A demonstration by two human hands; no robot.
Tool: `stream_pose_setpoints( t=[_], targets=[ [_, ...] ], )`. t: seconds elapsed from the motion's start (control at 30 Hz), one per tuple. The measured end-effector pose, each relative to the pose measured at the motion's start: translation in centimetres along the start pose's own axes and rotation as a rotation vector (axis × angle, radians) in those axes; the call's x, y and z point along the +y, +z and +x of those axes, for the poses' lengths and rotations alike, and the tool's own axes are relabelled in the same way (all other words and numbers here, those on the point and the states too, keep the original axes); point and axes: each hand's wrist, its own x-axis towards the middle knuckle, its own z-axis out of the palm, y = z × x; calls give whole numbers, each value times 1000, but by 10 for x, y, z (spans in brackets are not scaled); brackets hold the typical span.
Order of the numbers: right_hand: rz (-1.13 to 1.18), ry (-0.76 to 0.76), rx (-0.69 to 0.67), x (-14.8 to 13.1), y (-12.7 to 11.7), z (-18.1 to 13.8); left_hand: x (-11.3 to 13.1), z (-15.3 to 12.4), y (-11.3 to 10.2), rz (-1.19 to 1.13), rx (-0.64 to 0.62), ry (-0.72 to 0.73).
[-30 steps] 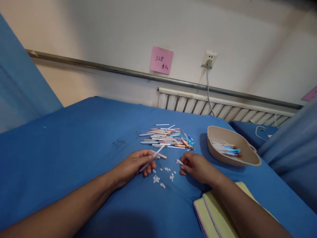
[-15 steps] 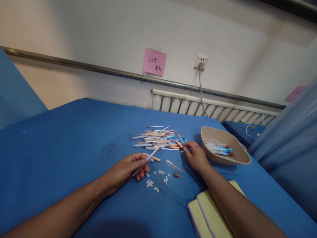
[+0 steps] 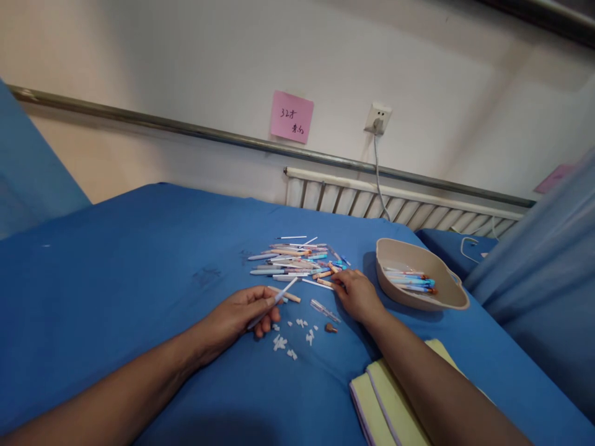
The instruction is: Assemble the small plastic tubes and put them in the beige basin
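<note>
My left hand point(image 3: 242, 313) rests on the blue cloth and pinches a thin white pen refill point(image 3: 274, 301) that slants up to the right. My right hand point(image 3: 356, 292) lies at the near right edge of a pile of pen parts point(image 3: 297, 260), fingers curled on an orange pen piece point(image 3: 325, 284). Between the hands lie a clear pen barrel point(image 3: 324, 310), a small brown cap point(image 3: 330, 327) and several small white bits point(image 3: 292, 337).
A beige oval tray point(image 3: 446, 297) with several blue pens stands right of my right hand. A yellow-green notebook point(image 3: 385, 402) lies under my right forearm. The blue-covered table point(image 3: 116, 291) meets a wall with a radiator point(image 3: 395, 201), a socket and a pink note point(image 3: 292, 116).
My right hand left the clear barrel and brown cap on the cloth, reached out to the pile's right edge, then drew back a little with an orange piece. The left hand stayed put.
</note>
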Motion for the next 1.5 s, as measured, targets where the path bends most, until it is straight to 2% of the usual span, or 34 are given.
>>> stream_pose_setpoints(
  t=[0.3, 0.4, 0.53, 0.63, 0.73, 0.9, 1.27, 1.5],
  targets=[
    [-36, -12, -70, -4, -2, -3, -1, 0, 0, 7, -13, -9],
    [-19, -28, -45, -7, -3, -4, -2, 0, 1, 24, -5, 1],
    [207, -127, 82, -14, -6, -8, -2, 0, 2, 71, -1, 14],
    [385, -177, 56, -22, -8, -14, -2, 1, 3, 85, 17, 15],
    [441, -189, 12, -27, -9, -20, -4, 1, 2, 88, 30, 20],
    [441, -171, 6, -29, -11, -21, -5, 0, 2, 115, 12, 26],
    [490, -299, 16, -34, -19, -22, -1, -3, 6, 203, 27, 1],
    [434, -316, -43, -41, -22, -27, 1, -6, 8, 294, 28, 23]
  ],
)
